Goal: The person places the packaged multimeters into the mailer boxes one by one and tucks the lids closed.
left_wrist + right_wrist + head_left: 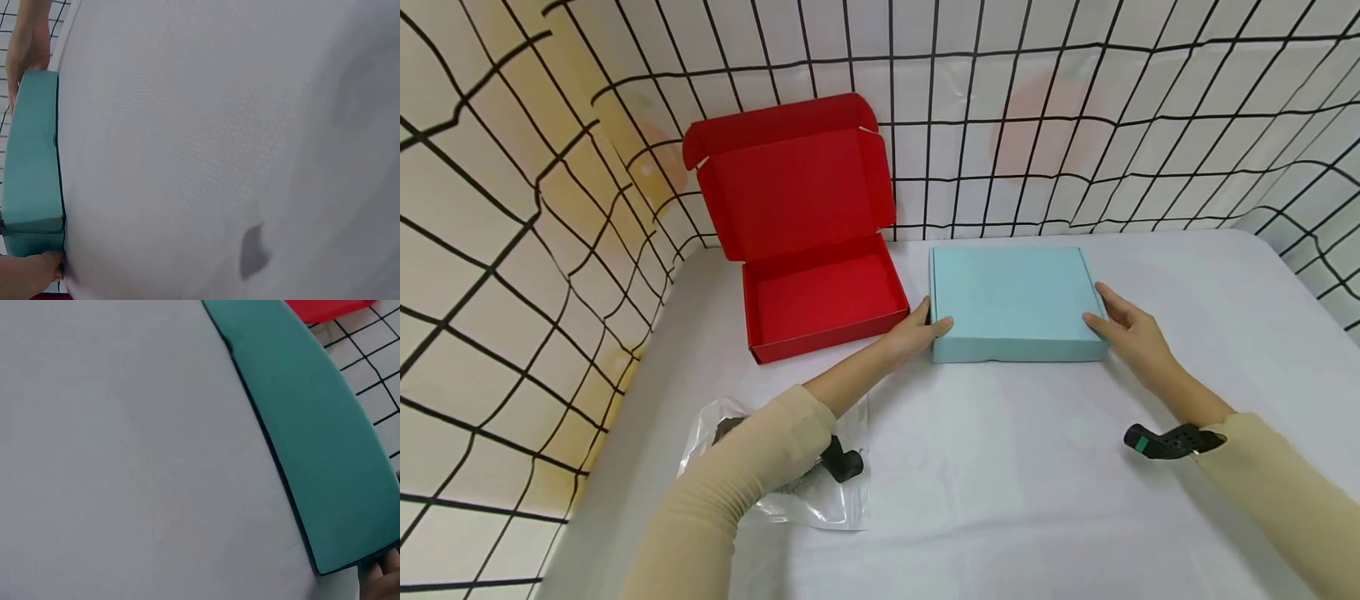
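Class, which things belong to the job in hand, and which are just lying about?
In the job:
blue box
left hand and right hand, holding its sides

Apparently lying about:
open red box
clear plastic bag, partly hidden

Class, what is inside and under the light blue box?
The light blue box is closed, so any contents are hidden. White table surface shows around it; the part directly beneath is covered.
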Tool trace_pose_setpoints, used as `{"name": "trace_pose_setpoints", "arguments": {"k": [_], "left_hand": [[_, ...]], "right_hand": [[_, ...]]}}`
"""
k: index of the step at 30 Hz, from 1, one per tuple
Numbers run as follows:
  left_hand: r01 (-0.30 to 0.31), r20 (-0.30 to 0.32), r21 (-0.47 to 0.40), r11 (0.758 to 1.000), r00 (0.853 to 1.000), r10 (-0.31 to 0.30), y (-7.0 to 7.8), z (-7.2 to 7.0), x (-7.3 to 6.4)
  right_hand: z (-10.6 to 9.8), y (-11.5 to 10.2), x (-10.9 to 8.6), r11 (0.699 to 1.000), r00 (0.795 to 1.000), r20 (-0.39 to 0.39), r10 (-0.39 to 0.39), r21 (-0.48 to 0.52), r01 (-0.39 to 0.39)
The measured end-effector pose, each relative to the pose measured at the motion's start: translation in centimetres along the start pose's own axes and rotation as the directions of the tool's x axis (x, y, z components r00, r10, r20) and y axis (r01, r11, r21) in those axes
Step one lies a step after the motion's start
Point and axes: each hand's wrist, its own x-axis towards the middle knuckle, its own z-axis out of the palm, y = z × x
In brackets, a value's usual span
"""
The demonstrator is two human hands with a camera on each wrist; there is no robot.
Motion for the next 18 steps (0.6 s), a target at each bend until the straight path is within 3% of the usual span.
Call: {"name": "trace_pose_setpoints", "arguments": {"k": [6,9,11,12,14,18], "left_hand": [[0.01,-0.047,0.125,0.992,0.999,-0.004,0.1,-0.2,-0.1],[-0.016,-0.097,0.209,0.978,0.995,0.037,0.3,0.1,0.0],[-0.054,-0.13,0.302,0.952,0.987,0.097,0.3,0.4,0.0],[-0.077,-0.146,0.364,0.928,0.98,0.138,0.3,0.6,0.1],[-0.113,-0.166,0.508,0.854,0.96,0.226,0.3,1.0,0.0],[-0.162,-0.108,0.736,0.657,0.93,0.351,0.5,1.4,-0.2]], "right_hand": [[0.3,-0.3,0.3,0.999,1.0,0.007,0.0,0.041,0.0],[0.4,-0.6,0.3,0.997,1.0,0.011,-0.022,0.07,0.021],[0.4,-0.5,0.2,0.995,0.999,0.016,-0.028,0.094,0.027],[0.4,-0.5,0.2,0.995,1.0,0.019,-0.023,0.101,0.021],[0.4,-0.4,0.1,0.996,1.0,0.018,-0.014,0.088,0.012],[0.3,-0.2,-0.1,0.998,1.0,0.004,0.007,0.067,-0.007]]}}
